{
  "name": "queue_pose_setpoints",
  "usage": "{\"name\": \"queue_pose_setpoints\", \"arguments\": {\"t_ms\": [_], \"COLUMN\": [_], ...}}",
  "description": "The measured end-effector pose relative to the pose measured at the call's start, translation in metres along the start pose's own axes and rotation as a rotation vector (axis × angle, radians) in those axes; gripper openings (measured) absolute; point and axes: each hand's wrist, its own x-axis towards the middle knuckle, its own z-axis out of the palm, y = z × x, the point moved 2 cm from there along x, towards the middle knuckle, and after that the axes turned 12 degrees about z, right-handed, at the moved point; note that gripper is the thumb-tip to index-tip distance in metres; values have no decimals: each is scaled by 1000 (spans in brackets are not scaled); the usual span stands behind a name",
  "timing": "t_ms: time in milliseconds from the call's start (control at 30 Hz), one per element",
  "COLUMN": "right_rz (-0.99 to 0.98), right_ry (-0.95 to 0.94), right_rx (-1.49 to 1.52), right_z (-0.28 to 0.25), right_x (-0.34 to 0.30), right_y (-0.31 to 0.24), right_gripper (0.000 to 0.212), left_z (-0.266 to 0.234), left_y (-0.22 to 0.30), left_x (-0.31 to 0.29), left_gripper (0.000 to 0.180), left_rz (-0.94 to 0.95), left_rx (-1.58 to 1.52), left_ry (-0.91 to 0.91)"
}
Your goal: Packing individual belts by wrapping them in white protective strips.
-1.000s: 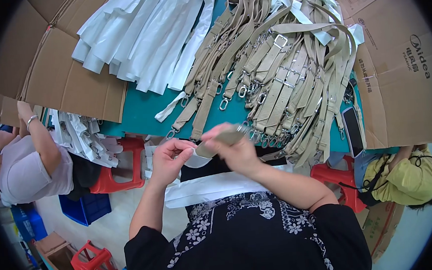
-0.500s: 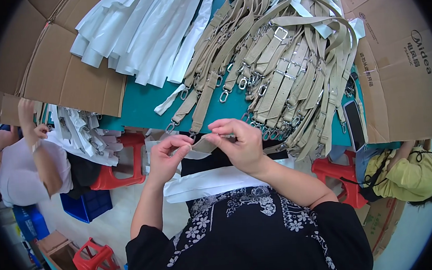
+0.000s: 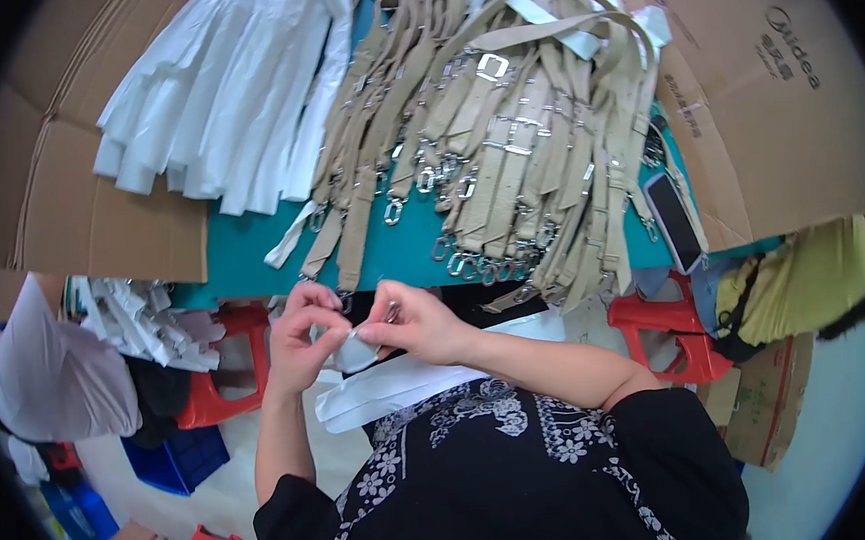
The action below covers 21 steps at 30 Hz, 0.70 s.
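Observation:
My left hand (image 3: 302, 341) and my right hand (image 3: 418, 323) meet just in front of the table edge. Thumbs and fingertips of both pinch a small pale strip (image 3: 356, 354), whose kind I cannot make out. A metal clasp (image 3: 392, 312) shows between the right hand's fingers. A long white plastic strip (image 3: 425, 373) lies across my lap beneath my hands. Just beyond them, beige straps (image 3: 355, 237) with metal snap hooks hang over the table edge.
Many beige straps with buckles (image 3: 515, 164) cover the teal table (image 3: 250, 248). White plastic sleeves (image 3: 230, 104) lie at the left. Cardboard boxes (image 3: 122, 201) flank both sides. A phone (image 3: 672, 221) rests at the right. Co-workers (image 3: 63, 366) sit on either side, near red stools (image 3: 647, 330).
Both hands have come closer together and nearer my body. The beige strap piece between them no longer shows; a pale strip does. The view has shifted, moving the table's contents left.

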Motion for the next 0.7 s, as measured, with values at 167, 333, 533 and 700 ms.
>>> {"name": "queue_pose_setpoints", "arguments": {"t_ms": [167,333,533,700], "right_rz": [-92,-279,-106,549], "right_ry": [81,664,1323,1558], "right_rx": [173,374,291,-130], "right_z": [-21,-153,-314,-367], "right_x": [-56,-191,-378,-372], "right_y": [-28,-19,126,244], "right_gripper": [20,13,16,33], "left_z": [11,-15,17,30], "left_y": [-10,-35,-42,-49], "left_x": [-6,-43,-65,-76], "left_gripper": [60,53,34,28], "left_rz": [-160,-426,-456,-331], "left_rx": [-184,420,451,638], "left_ry": [-371,-863,-869,-867]}}
